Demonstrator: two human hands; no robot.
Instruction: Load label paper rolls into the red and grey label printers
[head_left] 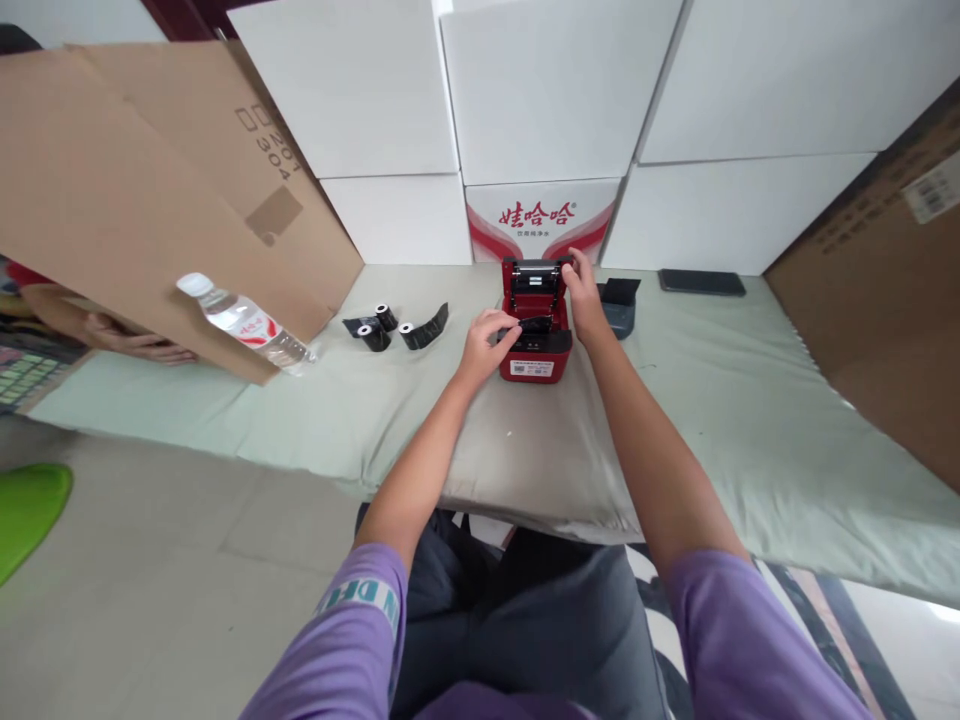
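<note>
A small red printer [534,355] with its lid open stands on the pale green cloth [712,400] in front of me. My left hand [487,340] rests at the printer's left side, fingers on a black roll [537,325] sitting in its bay. My right hand [579,290] grips the right edge of the raised lid [534,270]. Three black paper rolls [394,327] with white cores lie on the cloth to the left of the printer.
A grey-blue box [619,305] sits right of the printer, a dark flat device [702,282] behind it. A water bottle [244,322] lies before a large cardboard sheet [150,190]; another person's hand [139,345] shows under it. White boxes [547,90] line the back.
</note>
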